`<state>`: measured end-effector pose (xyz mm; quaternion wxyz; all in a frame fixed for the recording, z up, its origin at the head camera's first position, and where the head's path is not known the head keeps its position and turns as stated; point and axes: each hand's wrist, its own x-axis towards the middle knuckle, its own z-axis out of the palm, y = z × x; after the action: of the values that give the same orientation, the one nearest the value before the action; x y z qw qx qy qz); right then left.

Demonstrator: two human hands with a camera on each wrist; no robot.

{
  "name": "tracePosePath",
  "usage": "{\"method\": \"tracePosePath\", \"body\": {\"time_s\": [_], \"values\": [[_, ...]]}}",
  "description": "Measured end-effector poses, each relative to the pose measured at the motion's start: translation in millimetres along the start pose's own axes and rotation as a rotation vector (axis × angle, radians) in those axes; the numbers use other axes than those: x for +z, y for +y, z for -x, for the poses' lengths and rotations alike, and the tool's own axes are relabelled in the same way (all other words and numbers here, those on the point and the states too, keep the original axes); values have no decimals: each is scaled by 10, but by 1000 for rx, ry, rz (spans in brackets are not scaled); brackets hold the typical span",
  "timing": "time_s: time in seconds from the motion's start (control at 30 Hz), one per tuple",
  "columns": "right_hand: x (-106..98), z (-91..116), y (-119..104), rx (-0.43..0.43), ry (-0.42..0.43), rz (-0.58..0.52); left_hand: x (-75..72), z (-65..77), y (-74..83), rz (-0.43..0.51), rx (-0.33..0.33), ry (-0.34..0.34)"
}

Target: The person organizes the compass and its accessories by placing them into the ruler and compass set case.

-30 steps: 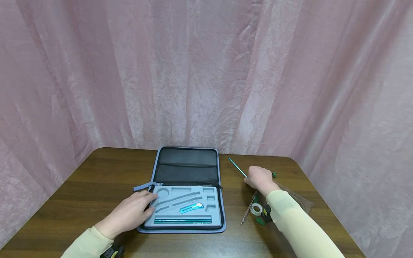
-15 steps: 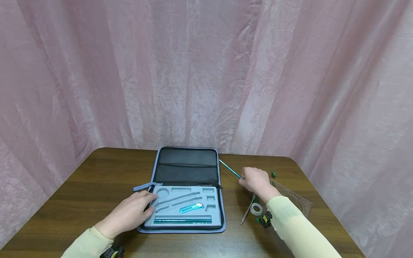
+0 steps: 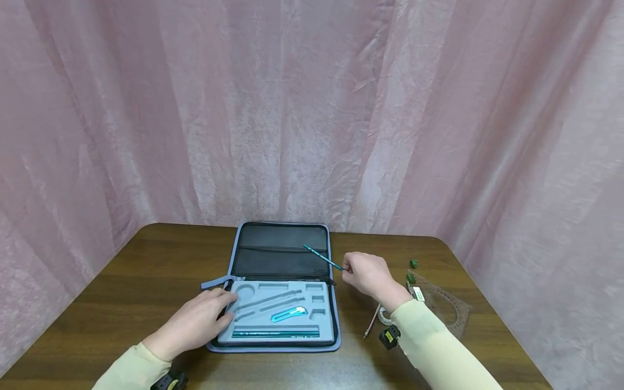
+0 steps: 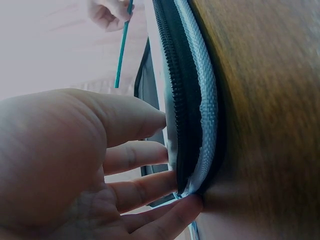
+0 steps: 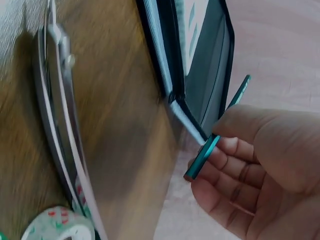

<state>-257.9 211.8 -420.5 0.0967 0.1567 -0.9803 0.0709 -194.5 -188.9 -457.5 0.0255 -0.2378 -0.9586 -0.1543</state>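
Note:
My right hand (image 3: 368, 273) pinches a teal pencil (image 3: 323, 257) between thumb and fingers, above the table just right of a blue zip case. The pencil slants up and left, overlapping the black lid (image 3: 280, 262) in the head view. Its flat end (image 5: 189, 177) pokes out beneath the thumb in the right wrist view. The left hand (image 3: 197, 322) rests with loose, spread fingers at the left edge of the case (image 3: 337, 325). Inside, the grey moulded tray (image 3: 253, 319) bears a teal utility knife (image 3: 290, 314) and dark teal pencils (image 3: 275, 334) along its front slot.
Right of the case lie a metal compass (image 5: 65, 100), a tape roll (image 5: 55, 225), a clear protractor plate (image 3: 441, 303), a small white-and-green eraser (image 3: 418, 294) and small green pieces (image 3: 413, 264). The right forearm passes over part of them. A pink curtain (image 3: 312, 119) hangs behind the table.
My right hand has moved left with the pencil, from above the loose items to beside the open lid. More of the items beneath now show. The left hand has stayed put.

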Motion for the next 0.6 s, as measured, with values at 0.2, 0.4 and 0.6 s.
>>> {"method": "tracePosePath", "body": {"time_s": [0.2, 0.4, 0.6], "values": [[18, 9, -169, -83, 31, -10, -5, -1, -3, -3, 1, 5], [57, 29, -301, -162, 43, -8, -9, 0, 0, -7, 2, 7], [91, 64, -404, -218, 53, -17, -13, 2, 5, -4, 15, 10]]}}
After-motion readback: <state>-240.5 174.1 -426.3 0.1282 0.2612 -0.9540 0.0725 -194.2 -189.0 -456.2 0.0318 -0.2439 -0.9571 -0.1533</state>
